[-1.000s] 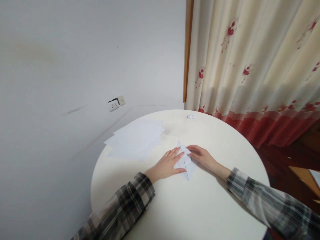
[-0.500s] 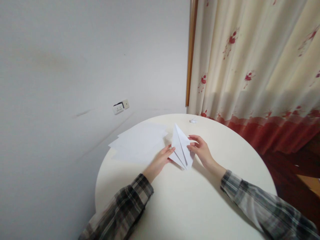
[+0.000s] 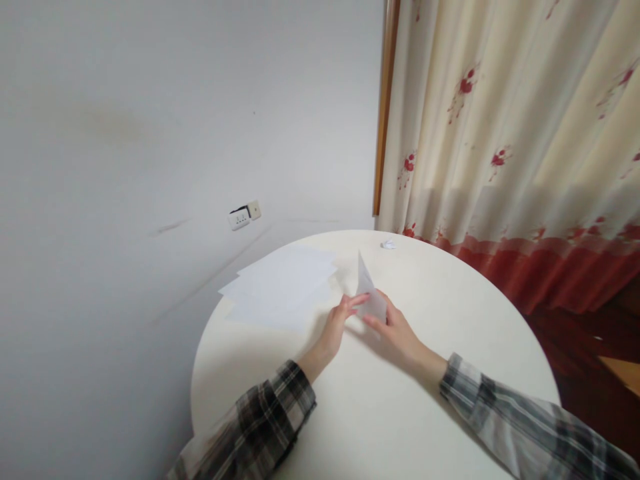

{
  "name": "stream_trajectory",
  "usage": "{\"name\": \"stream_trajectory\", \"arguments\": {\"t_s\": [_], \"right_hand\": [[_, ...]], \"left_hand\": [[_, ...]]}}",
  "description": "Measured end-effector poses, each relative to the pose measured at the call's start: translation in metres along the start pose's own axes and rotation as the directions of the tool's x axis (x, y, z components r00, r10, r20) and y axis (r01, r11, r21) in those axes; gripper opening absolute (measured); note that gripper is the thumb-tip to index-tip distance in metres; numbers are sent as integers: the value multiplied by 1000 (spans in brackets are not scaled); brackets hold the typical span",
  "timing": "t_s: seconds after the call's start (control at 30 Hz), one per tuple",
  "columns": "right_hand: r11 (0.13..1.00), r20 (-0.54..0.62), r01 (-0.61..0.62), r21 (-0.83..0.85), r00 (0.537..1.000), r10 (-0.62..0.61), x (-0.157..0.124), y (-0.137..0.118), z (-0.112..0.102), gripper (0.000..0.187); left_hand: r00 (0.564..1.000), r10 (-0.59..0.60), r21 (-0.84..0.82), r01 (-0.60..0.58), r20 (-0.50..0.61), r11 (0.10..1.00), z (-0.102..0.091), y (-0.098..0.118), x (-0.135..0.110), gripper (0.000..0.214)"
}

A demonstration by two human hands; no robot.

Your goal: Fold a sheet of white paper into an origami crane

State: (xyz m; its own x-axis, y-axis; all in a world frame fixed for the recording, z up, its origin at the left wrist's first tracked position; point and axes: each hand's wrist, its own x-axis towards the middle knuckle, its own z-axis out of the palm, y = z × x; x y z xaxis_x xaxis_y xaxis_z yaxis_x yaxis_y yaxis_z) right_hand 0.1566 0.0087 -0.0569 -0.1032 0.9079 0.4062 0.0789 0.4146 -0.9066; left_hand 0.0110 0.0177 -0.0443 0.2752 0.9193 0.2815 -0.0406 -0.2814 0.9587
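A folded white sheet of paper [image 3: 369,293] stands tilted on edge between my hands, its pointed tip upward and its face turned to the side. My right hand [image 3: 393,323] grips its lower right part, thumb in front and fingers behind. From the left, my left hand [image 3: 343,317] has its fingers closed on the paper's left edge. The lower end of the paper is partly hidden and blurred.
Loose white sheets [image 3: 285,283] lie overlapping on the left of the round white table [image 3: 400,413]. A small crumpled paper piece [image 3: 388,245] sits near the far edge. Behind are a wall with a socket [image 3: 239,219] and a flowered curtain [image 3: 475,147].
The folded paper was spread flat toward me with its creased flaps showing; it is now turned edgewise and looks narrower. My hands have come closer together.
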Motion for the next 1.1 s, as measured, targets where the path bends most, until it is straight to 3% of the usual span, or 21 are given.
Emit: {"name": "stream_trajectory", "arguments": {"t_s": [0.1, 0.2, 0.3, 0.4, 0.43, 0.47, 0.53, 0.57, 0.63, 0.7, 0.77, 0.83, 0.97, 1.1], "right_hand": [[933, -133, -136, 334, 973, 190, 2, 4, 1, 40], [826, -118, -258, 501, 926, 360, -1, 11, -1, 34], [796, 64, -371, 478, 919, 390, -4, 20, -7, 33], [859, 217, -438, 266, 895, 389, -1, 29, -19, 37], [903, 174, -403, 151, 910, 377, 1, 32, -25, 38], [944, 55, -330, 7, 943, 330, 4, 36, -31, 39], [937, -94, -152, -314, 987, 129, 7, 41, -43, 48], [901, -58, -55, -431, 998, 33, 8, 44, -49, 50], [828, 168, 134, -544, 985, -49, 6, 48, -55, 49], [769, 409, 273, -579, 912, -16, 2, 51, -57, 46], [724, 535, 332, -605, 842, 61, -2, 51, -57, 46], [700, 569, 336, -630, 813, 122, -4, 49, -56, 52], [706, 601, 327, -629, 780, 175, -3, 44, -57, 84], [737, 598, 339, -585, 794, 110, -3, 46, -59, 95]], "left_hand": [[971, 225, 280, -239, 82, 930, -2, 2, -5, 48], [940, 304, 494, -340, 155, 800, -7, -7, -6, 36], [934, 240, 664, -357, 265, 657, -13, -27, -5, 38], [920, 94, 756, -369, 381, 540, -18, -47, -5, 50], [912, 36, 780, -369, 408, 505, -20, -52, -6, 50], [903, -10, 797, -373, 429, 475, -21, -55, -6, 50], [891, -65, 818, -380, 448, 433, -22, -58, -7, 49], [887, -76, 820, -385, 455, 424, -23, -58, -7, 49], [880, -79, 813, -394, 468, 428, -23, -55, -6, 48], [883, -61, 806, -395, 466, 442, -25, -53, -5, 45], [885, -43, 798, -397, 464, 453, -27, -50, -4, 47], [866, -63, 781, -413, 496, 468, -31, -49, -3, 64], [821, -121, 744, -430, 558, 512, -36, -47, -3, 101], [844, -85, 740, -411, 530, 532, -35, -45, -3, 84]]}}
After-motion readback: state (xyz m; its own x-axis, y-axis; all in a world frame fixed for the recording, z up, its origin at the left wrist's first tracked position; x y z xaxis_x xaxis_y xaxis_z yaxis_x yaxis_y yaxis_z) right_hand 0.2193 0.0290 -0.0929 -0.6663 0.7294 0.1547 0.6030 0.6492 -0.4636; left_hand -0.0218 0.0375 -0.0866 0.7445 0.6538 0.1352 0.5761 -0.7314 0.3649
